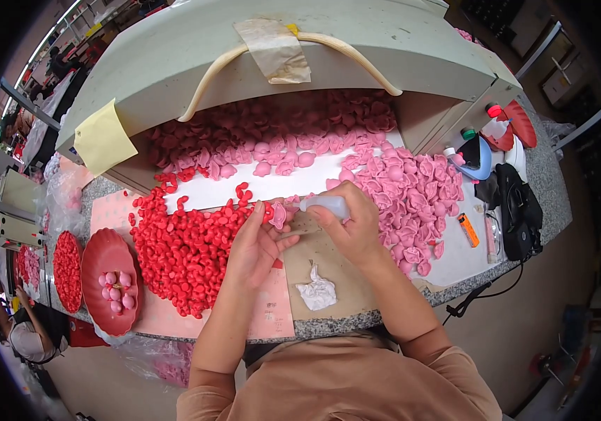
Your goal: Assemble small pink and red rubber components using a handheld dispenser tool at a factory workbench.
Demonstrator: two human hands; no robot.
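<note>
My left hand [250, 251] is raised over the bench with its fingertips closed on a small pink petal-shaped piece [279, 215]. A small red piece [267, 212] also shows at those fingertips. In my right hand [358, 228] is a translucent squeeze bottle [330, 205], lying sideways with its nozzle pointed left at the pink piece. Whether the nozzle touches it I cannot tell. A big heap of glossy red pieces [188, 245] lies left of my left hand. Beyond and right of my right hand spreads a pile of pink petal-shaped pieces [399, 186].
A grey hood-like housing [356, 67] arches over the back. At left stand a red scalloped dish [97, 256] with pink balls and another dish of red pieces [68, 274]. Crumpled tissue [316, 289] lies near the front edge; an orange lighter [468, 230] and black bag [519, 210] lie right.
</note>
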